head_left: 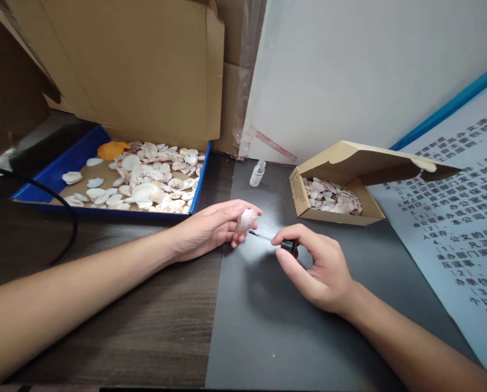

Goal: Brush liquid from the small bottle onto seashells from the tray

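My left hand point(213, 231) holds a small ribbed, pinkish-white shell point(247, 220) between thumb and fingers, over the left edge of a dark grey mat point(260, 337). Thumb and forefinger of my right hand point(317, 267) pinch a black cap point(289, 247) with a thin brush point(260, 235) on it. The brush points left, its dark tip close beside the shell; whether they touch I cannot tell. Beyond my hands, a small clear bottle point(257, 174) with a white label stands uncapped on the mat.
A blue-edged cardboard box point(200, 179) with many shells stands at the back left, lid raised. At the right is a smaller open carton point(298, 193) of shells, beside a large printed sheet point(443, 218). A black cable point(69, 239) curves in at the left.
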A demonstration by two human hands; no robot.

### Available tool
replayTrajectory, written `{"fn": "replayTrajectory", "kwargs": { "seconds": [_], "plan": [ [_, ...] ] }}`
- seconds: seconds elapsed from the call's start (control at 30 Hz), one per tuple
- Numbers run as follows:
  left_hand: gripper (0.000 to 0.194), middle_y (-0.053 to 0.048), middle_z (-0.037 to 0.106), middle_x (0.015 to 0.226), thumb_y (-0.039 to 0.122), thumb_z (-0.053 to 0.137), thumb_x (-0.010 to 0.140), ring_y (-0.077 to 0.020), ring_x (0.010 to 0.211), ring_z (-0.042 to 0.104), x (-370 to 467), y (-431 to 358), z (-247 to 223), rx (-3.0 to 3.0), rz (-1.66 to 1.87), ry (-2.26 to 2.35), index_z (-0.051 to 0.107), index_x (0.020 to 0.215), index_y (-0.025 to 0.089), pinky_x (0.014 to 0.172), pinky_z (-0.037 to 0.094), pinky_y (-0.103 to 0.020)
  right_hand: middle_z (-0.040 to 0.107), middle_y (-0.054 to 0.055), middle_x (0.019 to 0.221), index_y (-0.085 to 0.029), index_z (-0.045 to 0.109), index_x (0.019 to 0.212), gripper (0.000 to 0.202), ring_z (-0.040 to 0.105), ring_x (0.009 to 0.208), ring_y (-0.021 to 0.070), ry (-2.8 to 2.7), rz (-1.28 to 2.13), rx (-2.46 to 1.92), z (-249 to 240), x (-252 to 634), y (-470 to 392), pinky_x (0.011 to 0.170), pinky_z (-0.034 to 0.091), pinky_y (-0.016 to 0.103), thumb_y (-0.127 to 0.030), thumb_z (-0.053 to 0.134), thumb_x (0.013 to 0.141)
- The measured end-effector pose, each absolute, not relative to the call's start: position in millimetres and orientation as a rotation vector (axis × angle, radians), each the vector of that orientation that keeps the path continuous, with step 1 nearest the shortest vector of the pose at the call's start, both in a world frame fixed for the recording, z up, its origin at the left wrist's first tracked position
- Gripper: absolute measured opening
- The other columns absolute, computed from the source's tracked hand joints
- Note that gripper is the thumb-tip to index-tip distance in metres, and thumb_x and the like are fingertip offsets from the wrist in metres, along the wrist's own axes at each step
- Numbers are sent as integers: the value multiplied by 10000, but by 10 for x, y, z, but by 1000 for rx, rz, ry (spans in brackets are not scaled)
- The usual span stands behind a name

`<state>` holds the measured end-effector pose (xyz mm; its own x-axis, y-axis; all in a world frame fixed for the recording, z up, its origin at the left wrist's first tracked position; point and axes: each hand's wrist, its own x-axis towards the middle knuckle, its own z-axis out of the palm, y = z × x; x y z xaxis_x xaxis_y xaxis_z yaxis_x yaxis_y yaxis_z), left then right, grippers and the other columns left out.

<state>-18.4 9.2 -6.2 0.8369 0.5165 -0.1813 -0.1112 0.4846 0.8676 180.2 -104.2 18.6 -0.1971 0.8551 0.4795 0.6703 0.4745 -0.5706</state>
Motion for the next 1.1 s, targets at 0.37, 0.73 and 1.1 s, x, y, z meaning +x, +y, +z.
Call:
{"fn": "replayTrajectory", "kwargs": {
  "seconds": [0.37,0.73,1.1],
  "plan": [
    [392,-62,621,945,502,594,920,-134,729,534,-192,103,-84,1013,385,452,654,1111,165,653,399,-269,699,-16,742,-217,596,1032,139,640,567,112,-1983,315,-1170,160,1803,-1050,546,525,212,-166,564,906],
    [398,-68,631,945,498,600,910,-137,725,536,-193,96,-64,1001,379,442,653,1103,154,653,400,-274,709,-12,755,-206,593,1075,184,637,564,104,-2001,305,-1120,157,1805,-1054,565,522,208,-155,569,899],
    [394,-69,636,944,491,591,911,-138,732,536,-191,100,-57,1017,372,437,649,1102,151,657,405,-273,706,-5,727,-180,595,1058,165,639,550,93,-1999,273,-1067,158,1799,-1051,563,505,188,-143,579,899]
  ]
}}
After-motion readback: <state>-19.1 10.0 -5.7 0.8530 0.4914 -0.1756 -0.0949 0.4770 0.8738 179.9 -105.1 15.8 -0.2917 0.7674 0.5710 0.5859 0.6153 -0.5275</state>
